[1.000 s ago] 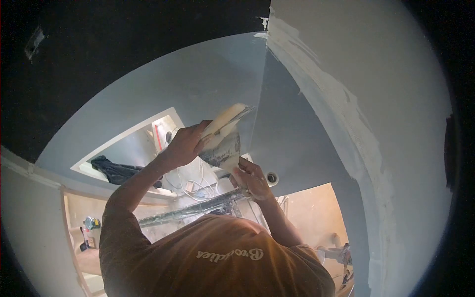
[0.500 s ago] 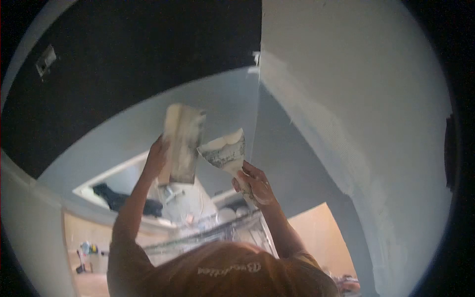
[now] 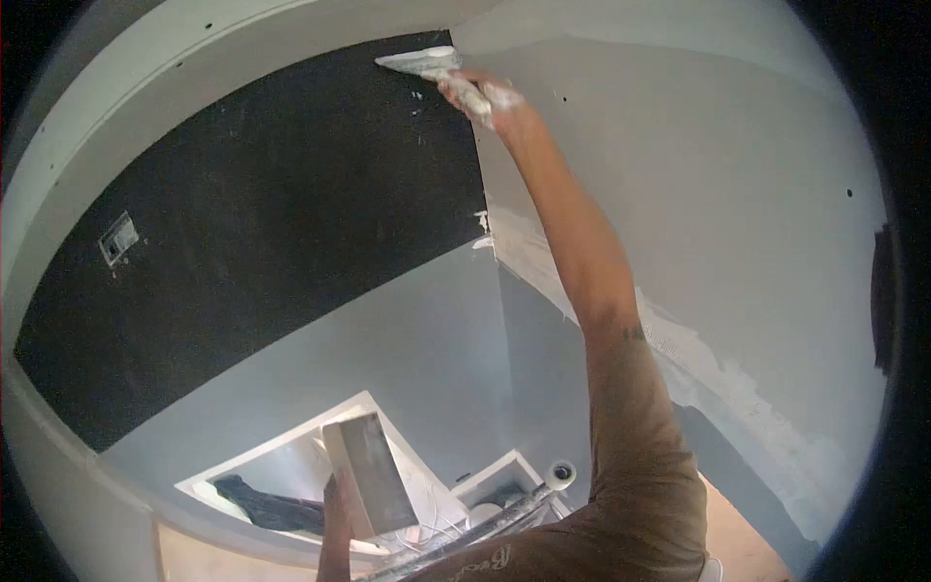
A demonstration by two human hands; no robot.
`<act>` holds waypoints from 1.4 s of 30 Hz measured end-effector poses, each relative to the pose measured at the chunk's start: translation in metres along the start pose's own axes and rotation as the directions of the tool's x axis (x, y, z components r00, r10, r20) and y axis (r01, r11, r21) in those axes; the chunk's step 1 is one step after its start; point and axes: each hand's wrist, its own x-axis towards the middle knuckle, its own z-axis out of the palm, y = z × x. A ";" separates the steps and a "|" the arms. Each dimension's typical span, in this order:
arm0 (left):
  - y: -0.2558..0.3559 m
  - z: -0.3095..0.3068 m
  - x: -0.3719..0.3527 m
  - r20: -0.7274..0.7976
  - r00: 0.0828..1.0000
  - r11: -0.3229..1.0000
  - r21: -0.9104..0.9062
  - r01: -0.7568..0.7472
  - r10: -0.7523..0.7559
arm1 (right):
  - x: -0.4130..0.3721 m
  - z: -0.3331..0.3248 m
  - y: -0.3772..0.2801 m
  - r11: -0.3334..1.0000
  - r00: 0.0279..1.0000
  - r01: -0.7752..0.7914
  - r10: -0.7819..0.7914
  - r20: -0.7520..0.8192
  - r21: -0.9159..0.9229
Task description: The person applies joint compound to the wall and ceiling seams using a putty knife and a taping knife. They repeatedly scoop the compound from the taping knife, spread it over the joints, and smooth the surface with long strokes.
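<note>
Right hand [image 3: 477,94] is raised at full arm's reach, grip clamped on the handle of a knife [image 3: 419,61]. The handle is mostly covered by the fingers and smeared white. The blade is laid near flat into the top corner, where the black wall [image 3: 272,223] meets the ceiling and the white wall [image 3: 698,175]. The blade edge against the corner is hard to make out; contact looks likely but cannot be confirmed.

Left hand [image 3: 336,509] is held low, cut off by the bottom of the frame. Its grip is closed on the lower edge of a hawk [image 3: 369,475], which is tilted with its face toward the camera. The fingers behind the hawk are hidden, and any load on its face is not readable.

A box [image 3: 118,239] is set in the black wall, well apart from the knife. A rough strip of compound [image 3: 679,354] runs down the white wall, partly masked by the right arm. Below, a dark cloth [image 3: 260,506] lies in a recess beside the hawk, and a tape roll [image 3: 561,474] is seen near the shirt [image 3: 635,485]. Lettering on the shirt is cut off.
</note>
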 end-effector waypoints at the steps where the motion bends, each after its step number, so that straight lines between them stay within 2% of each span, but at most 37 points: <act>1: 0.070 -0.042 0.014 0.101 0.964 0.922 -0.284 0.264 -0.245 | 0.017 0.002 -0.012 0.998 0.999 0.010 -0.008 -0.041 0.064; 2: 0.141 -0.085 0.027 0.189 0.868 0.738 -0.463 0.490 -0.458 | 0.030 0.003 -0.021 0.991 0.997 0.020 -0.009 -0.083 0.129; 3: 0.146 -0.086 0.025 0.184 0.871 0.742 -0.462 0.486 -0.456 | 0.043 -0.003 -0.028 0.991 0.997 0.025 -0.015 -0.081 0.132; 5: 0.144 -0.086 0.016 0.263 0.684 0.337 -0.717 0.611 -0.680 | 0.060 -0.015 -0.037 0.978 0.997 -0.073 0.071 0.015 0.194; 9: 0.110 -0.075 -0.008 0.202 0.683 0.416 -0.663 0.622 -0.702 | 0.068 -0.016 -0.048 0.978 0.994 -0.102 0.096 0.043 0.180; 11: 0.085 -0.062 -0.024 0.068 0.845 0.583 -0.694 0.422 -0.530 | 0.077 -0.023 -0.050 0.960 0.991 -0.126 0.110 0.077 0.251; 12: 0.073 -0.057 -0.028 0.066 0.846 0.587 -0.692 0.421 -0.529 | 0.078 -0.023 -0.053 0.959 0.991 -0.123 0.107 0.077 0.255; 14: 0.061 -0.059 -0.028 0.270 0.711 0.338 -0.735 0.587 -0.649 | 0.076 -0.020 -0.060 0.955 0.988 -0.148 0.129 0.087 0.257; 15: 0.060 -0.057 -0.032 0.269 0.712 0.341 -0.733 0.588 -0.649 | 0.075 -0.018 -0.062 0.954 0.988 -0.145 0.127 0.086 0.260; 17: 0.078 -0.059 -0.033 0.113 0.820 0.488 -0.755 0.438 -0.561 | 0.075 -0.015 -0.063 0.978 0.998 -0.066 0.066 0.006 0.199; 18: 0.075 -0.057 -0.039 0.113 0.821 0.491 -0.753 0.438 -0.560 | 0.075 -0.013 -0.062 0.977 0.998 -0.064 0.064 0.005 0.202; 19: 0.071 -0.055 -0.047 -0.061 0.929 0.672 -0.708 0.218 -0.366 | 0.079 -0.014 -0.061 0.970 0.998 -0.070 0.067 0.018 0.231; 20: 0.067 -0.051 -0.051 -0.213 0.969 0.789 -0.613 -0.030 -0.129 | 0.082 -0.015 -0.062 0.963 0.997 -0.074 0.069 0.031 0.259; 21: 0.063 -0.048 -0.055 -0.225 0.970 0.800 -0.596 -0.064 -0.090 | 0.082 -0.017 -0.063 0.963 0.997 -0.072 0.067 0.028 0.259; 23: 0.067 -0.049 -0.052 -0.060 0.943 0.710 -0.674 0.204 -0.327 | 0.074 -0.009 -0.070 0.975 0.998 -0.040 0.030 0.046 0.216; 24: 0.069 -0.050 -0.050 -0.001 0.917 0.665 -0.689 0.288 -0.399 | 0.071 -0.004 -0.072 0.976 0.999 -0.039 0.030 0.045 0.216; 26: 0.073 -0.050 -0.048 0.049 0.893 0.637 -0.683 0.356 -0.447 | 0.074 -0.001 -0.073 0.966 0.996 -0.084 0.080 0.025 0.244; 28: 0.074 -0.052 -0.047 0.071 0.887 0.641 -0.665 0.383 -0.457 | 0.071 -0.002 -0.074 0.965 0.999 -0.048 0.047 0.011 0.256; 31: 0.074 -0.053 -0.049 0.069 0.900 0.696 -0.608 0.381 -0.431 | 0.069 -0.011 -0.084 0.954 1.000 -0.015 0.021 -0.016 0.298; 34: 0.066 -0.052 -0.054 0.039 0.940 0.846 -0.425 0.322 -0.339 | 0.061 -0.015 -0.106 0.930 0.997 -0.060 0.072 -0.020 0.362; 36: 0.052 -0.047 -0.059 0.013 0.986 0.980 -0.108 0.165 -0.165 | 0.053 -0.014 -0.116 0.914 0.994 -0.096 0.110 -0.013 0.395; 38: 0.041 -0.042 -0.061 0.020 1.000 0.982 0.188 -0.007 0.003 | 0.048 -0.017 -0.125 0.903 0.982 -0.178 0.136 0.132 0.392; 39: 0.053 -0.045 -0.057 0.021 1.000 0.982 0.187 -0.011 0.007 | 0.043 -0.017 -0.131 0.898 0.968 -0.216 0.145 0.205 0.384; 40: 0.077 -0.055 -0.047 0.029 0.990 0.989 -0.054 0.141 -0.140 | 0.034 -0.013 -0.138 0.900 0.969 -0.210 0.140 0.203 0.382; 41: 0.109 -0.068 -0.035 0.075 0.958 0.914 -0.288 0.287 -0.277 | 0.022 -0.006 -0.146 0.871 0.956 -0.276 0.207 0.205 0.407; 42: 0.141 -0.080 -0.022 0.153 0.907 0.763 -0.495 0.415 -0.393 | 0.011 0.000 -0.155 0.836 0.939 -0.340 0.274 0.209 0.430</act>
